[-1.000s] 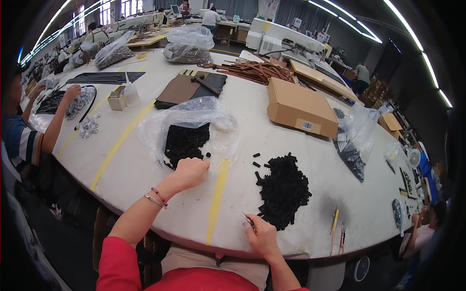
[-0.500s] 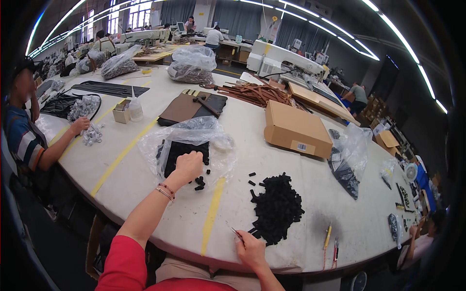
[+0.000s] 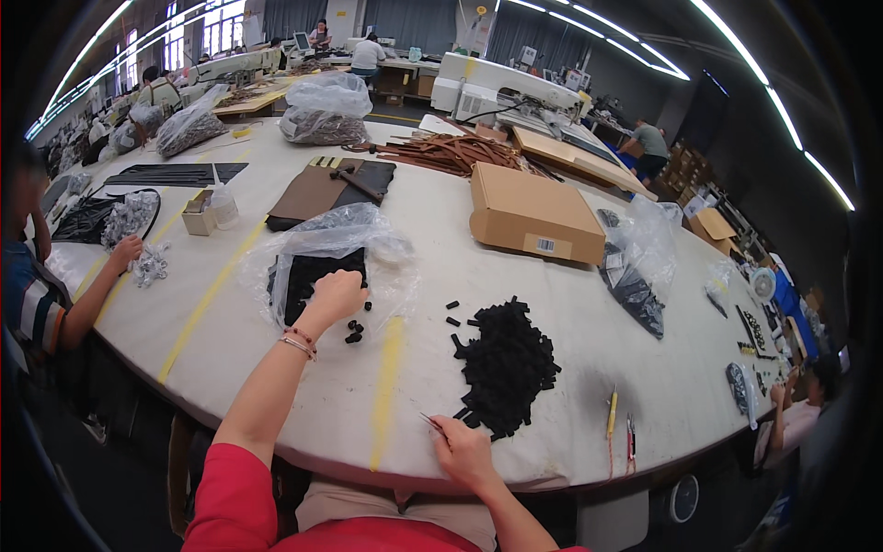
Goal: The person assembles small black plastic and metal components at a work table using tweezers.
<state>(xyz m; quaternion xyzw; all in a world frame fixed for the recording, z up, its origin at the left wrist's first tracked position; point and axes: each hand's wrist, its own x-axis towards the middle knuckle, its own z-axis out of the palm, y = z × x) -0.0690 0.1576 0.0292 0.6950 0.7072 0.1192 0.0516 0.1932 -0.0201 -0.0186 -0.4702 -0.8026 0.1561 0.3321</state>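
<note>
My left hand [image 3: 337,295] is closed, knuckles up, over the mouth of a clear plastic bag [image 3: 391,262]. Small black cylinder-like pieces [image 3: 302,283] fill the bag, and a few loose ones [image 3: 354,332] lie beside my wrist. Whatever my fingertips hold is hidden behind the hand. Near the table's front edge, my right hand [image 3: 465,453] grips a thin, pointed metal tool [image 3: 430,420], its tip angled up and left. Just beyond that hand lies a big heap of short black pieces [image 3: 508,373], with two strays at its far left.
Two thin tools, one yellow [image 3: 613,412] and one red [image 3: 631,437], lie to the right. Beyond are a cardboard box [image 3: 536,216], a bag of dark pieces [image 3: 635,285] and a hammer [image 3: 361,184] on brown sheets. At left, a co-worker's hand [image 3: 127,250] touches silvery pieces.
The whole view has shifted, so the table and its things sit further left and higher. Both hands stay in nearly the same places, the left at the bag, the right with the metal tool.
</note>
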